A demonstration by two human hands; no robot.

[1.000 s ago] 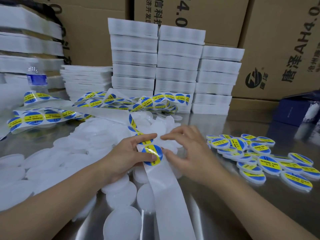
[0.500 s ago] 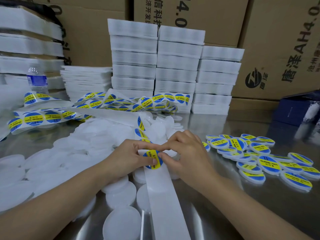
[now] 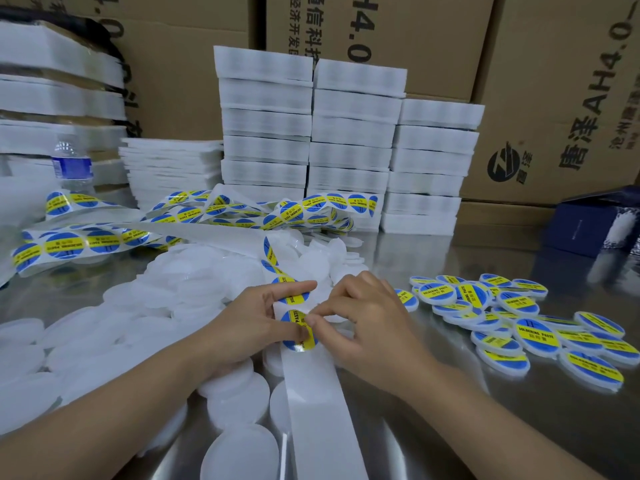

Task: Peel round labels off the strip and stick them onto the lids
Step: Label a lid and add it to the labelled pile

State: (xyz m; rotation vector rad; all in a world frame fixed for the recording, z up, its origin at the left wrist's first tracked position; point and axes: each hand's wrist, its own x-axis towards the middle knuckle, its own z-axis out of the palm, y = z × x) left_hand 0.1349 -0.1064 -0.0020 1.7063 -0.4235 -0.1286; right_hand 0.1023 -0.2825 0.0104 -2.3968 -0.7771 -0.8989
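Round label [image 3: 297, 330] marked PASTE, right hand [image 3: 367, 323] pinching it, left hand [image 3: 242, 328] gripping strip [image 3: 322, 414]; lids [image 3: 535, 337] read SOLDERING PASTE

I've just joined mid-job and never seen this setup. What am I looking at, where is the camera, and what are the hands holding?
No machine here: a person works bare-handed, and the picture comes from a camera on their head, looking down. The left hand grips the label strip, while the right hand pinches the edge of a round blue-and-yellow label on it. On the steel table lie plain white lids at left and labelled lids at right. Behind stand white foam stacks.
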